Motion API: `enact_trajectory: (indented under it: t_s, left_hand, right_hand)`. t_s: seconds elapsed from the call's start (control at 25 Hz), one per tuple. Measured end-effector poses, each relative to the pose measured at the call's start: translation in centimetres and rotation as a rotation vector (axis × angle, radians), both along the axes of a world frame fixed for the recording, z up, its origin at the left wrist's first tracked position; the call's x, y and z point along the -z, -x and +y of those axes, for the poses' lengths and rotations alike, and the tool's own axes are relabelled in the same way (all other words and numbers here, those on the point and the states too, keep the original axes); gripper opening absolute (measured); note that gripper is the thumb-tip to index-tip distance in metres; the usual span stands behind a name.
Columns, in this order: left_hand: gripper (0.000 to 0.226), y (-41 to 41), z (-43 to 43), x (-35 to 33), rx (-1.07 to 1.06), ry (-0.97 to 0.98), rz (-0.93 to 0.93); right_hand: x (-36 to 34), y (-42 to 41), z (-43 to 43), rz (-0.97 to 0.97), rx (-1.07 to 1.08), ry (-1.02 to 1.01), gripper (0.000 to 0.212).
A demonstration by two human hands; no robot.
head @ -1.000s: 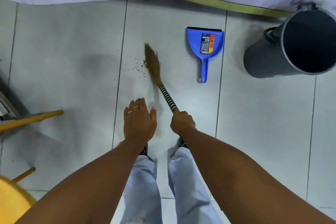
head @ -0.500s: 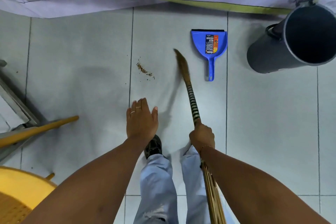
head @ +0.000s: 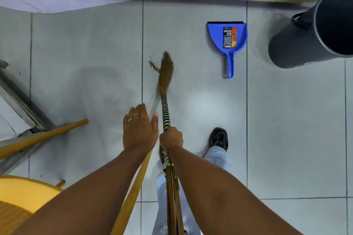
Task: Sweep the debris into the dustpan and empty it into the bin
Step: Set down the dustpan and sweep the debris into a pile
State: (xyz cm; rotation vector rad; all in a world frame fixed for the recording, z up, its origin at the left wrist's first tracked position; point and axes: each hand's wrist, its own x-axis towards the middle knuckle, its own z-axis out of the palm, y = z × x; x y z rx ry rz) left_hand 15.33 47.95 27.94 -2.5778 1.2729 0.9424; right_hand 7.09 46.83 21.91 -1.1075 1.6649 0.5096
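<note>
Right hand (head: pixel 171 138) fingers closed round broom (head: pixel 165 74) handle; left hand (head: pixel 140 129) open, empty; debris (head: pixel 153 66) touching bristles at 9 o'clock; dustpan (head: pixel 227 38) at 2 o'clock, well apart.

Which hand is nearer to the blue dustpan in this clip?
Right. The right hand, gripping the broom, sits below and left of the dustpan. The left hand hangs open beside it, farther left, holding nothing.
</note>
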Motion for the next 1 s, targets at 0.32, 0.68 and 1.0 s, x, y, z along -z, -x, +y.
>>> enact_trajectory:
  t_s: [0.32, 0.68, 1.0]
  left_hand:
    - [0.055, -1.7, -4.2, 0.3, -0.076, 0.078, -0.015]
    - [0.055, 2.8, -9.6, 1.9, -0.116, 0.006, 0.021]
    - [0.054, 7.3, -17.9, 1.3, -0.203, 0.035, 0.020]
  right_hand:
    - [-1.9, 3.0, -3.7, 0.028, -0.007, 0.345, 0.043]
    - [2.0, 6.0, -23.9, 0.137, -0.637, 0.321, 0.036]
    - [1.2, 7.3, -28.5, 0.076, -1.112, 0.342, 0.037]
